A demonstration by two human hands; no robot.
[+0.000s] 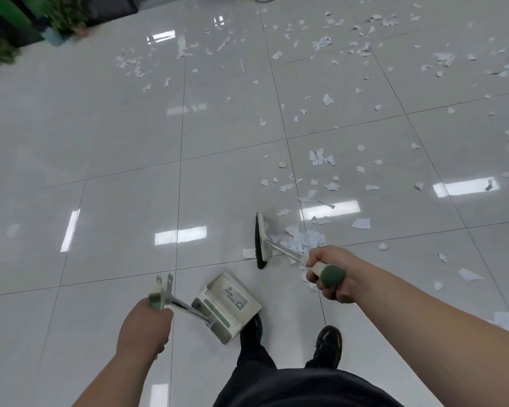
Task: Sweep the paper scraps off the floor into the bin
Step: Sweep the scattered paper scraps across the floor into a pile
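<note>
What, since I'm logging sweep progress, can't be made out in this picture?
Head view:
- Dustpan contents: hidden by its own shell.
- Dustpan label: too small to read.
- Paper scraps: spread cut off by the right edge; some lie behind the broom and right hand.
- Plants: blurred, cropped top left.
- Bin: none in view.

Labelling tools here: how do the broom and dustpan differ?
The broom is gripped by the right hand, the dustpan by the left hand. The broom head is a narrow strip with dark bristles; the dustpan is a wide boxy scoop. The broom is beside a heap of paper scraps; the dustpan is apart from it. Both are cream and green with metal shafts.
</note>
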